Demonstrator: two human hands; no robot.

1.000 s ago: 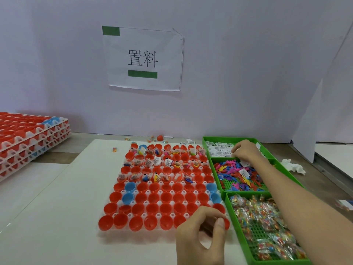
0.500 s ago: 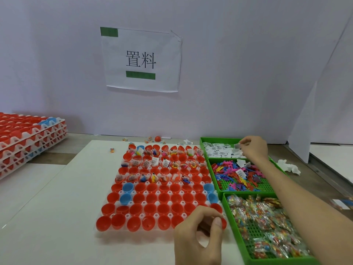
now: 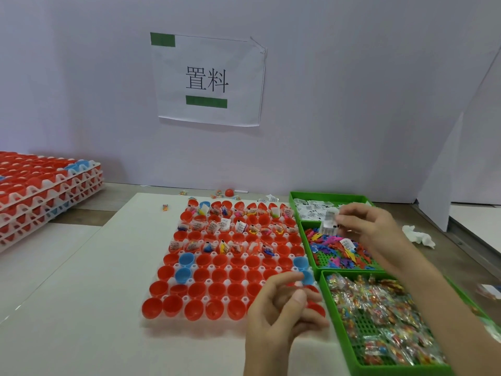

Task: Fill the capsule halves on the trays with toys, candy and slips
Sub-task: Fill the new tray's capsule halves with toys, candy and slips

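Note:
A white tray (image 3: 151, 322) of red and blue capsule halves (image 3: 219, 290) lies mid-table. Its far rows hold toys, candy and slips, and its near rows are bare. To its right stand three green bins in a row: slips (image 3: 311, 210) farthest, small coloured toys (image 3: 333, 251) in the middle, wrapped candy (image 3: 379, 316) nearest. My right hand (image 3: 371, 229) pinches a small bunch of white slips (image 3: 329, 221) above the edge between the slip bin and the toy bin. My left hand (image 3: 282, 308) hovers over the tray's near right corner, fingers loosely curled, with nothing visible in them.
A stack of filled white trays (image 3: 46, 191) with red capsules stands at the far left. Loose candy and a red capsule half (image 3: 229, 192) lie by the back wall. A crumpled white tissue (image 3: 418, 236) lies right of the bins. A paper sign (image 3: 208, 80) hangs on the wall.
My right hand has lifted out of the slip bin with slips pinched and drawn back toward the toy bin. My left hand has stayed over the tray's near right corner.

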